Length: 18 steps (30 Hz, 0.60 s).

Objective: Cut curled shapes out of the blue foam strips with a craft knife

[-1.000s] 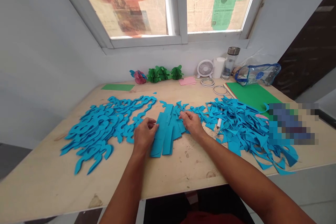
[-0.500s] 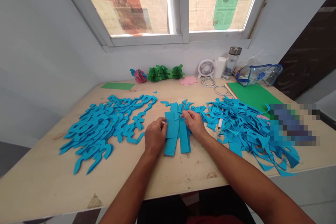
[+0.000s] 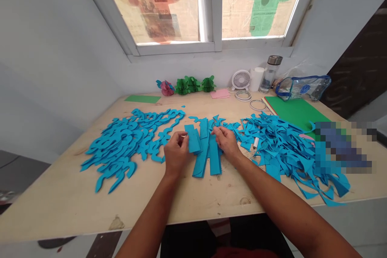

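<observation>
Between the thumb and fingers of my left hand (image 3: 177, 151) is a short folded blue paper strip (image 3: 194, 142), tilted over other strips. My right hand (image 3: 226, 142) is closed in a pinch at the upper end of a longer blue paper strip (image 3: 215, 159); what its fingertips grip is hidden. Another long blue strip (image 3: 200, 163) lies slanted between the hands. To the left spreads a heap of wavy blue paper cut-outs (image 3: 121, 141). Right of my right hand lies a pile of blue paper scraps (image 3: 284, 145), with a white marker (image 3: 255, 142) at its near side.
Along the wall stand green paper figures (image 3: 192, 84), a pink paper figure (image 3: 167, 88), a small white fan (image 3: 241, 80), a glass bottle (image 3: 271, 74) and a clear pouch (image 3: 304, 87). Tape rolls (image 3: 258, 105) and green sheets (image 3: 298, 109) lie in front. A pixelated patch covers the right side.
My left hand has shifted and turned the short blue strip, which now tilts away from the long strip beneath. My right hand stays nearly in place. The camera view has shifted slightly.
</observation>
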Available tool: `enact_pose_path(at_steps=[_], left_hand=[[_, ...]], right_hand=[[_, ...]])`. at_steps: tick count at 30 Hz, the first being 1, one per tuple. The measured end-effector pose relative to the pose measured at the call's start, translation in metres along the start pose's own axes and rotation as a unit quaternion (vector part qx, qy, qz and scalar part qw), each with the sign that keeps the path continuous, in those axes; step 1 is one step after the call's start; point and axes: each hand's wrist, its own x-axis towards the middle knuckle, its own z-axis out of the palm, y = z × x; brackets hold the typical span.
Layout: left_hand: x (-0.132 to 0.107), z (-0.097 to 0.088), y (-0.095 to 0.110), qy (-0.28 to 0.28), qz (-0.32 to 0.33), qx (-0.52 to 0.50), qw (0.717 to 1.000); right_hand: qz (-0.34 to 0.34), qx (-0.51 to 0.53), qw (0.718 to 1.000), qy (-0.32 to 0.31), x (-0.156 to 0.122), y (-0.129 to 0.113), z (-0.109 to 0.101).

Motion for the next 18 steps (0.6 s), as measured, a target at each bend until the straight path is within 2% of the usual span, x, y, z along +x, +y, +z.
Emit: enact_pose_path(at_steps=[2, 4, 7, 10, 14, 18], left_hand=[[0.003, -0.001, 0.001, 0.010, -0.055, -0.118, 0.991], [0.005, -0.002, 0.005, 0.010, -0.101, -0.215, 0.971], [0.006, 0.000, 0.018, 0.001, -0.145, -0.305, 0.941], [0.005, 0.007, 0.033, -0.014, -0.168, -0.355, 0.920], [0.005, 0.020, 0.047, -0.020, -0.181, -0.380, 0.907], [0.008, 0.028, 0.054, -0.063, -0.202, -0.388, 0.897]], right_hand=[[-0.002, -0.003, 1.000, -0.006, -0.002, -0.002, 0.000], [-0.006, -0.020, 1.000, -0.011, -0.004, -0.005, 0.002], [0.010, -0.029, 0.999, -0.022, -0.007, -0.009, 0.004], [0.007, -0.026, 0.999, -0.025, -0.008, -0.013, 0.005], [-0.050, -0.029, 0.998, 0.018, -0.004, -0.013, 0.003], [-0.030, -0.020, 0.998, 0.052, 0.000, -0.007, -0.001]])
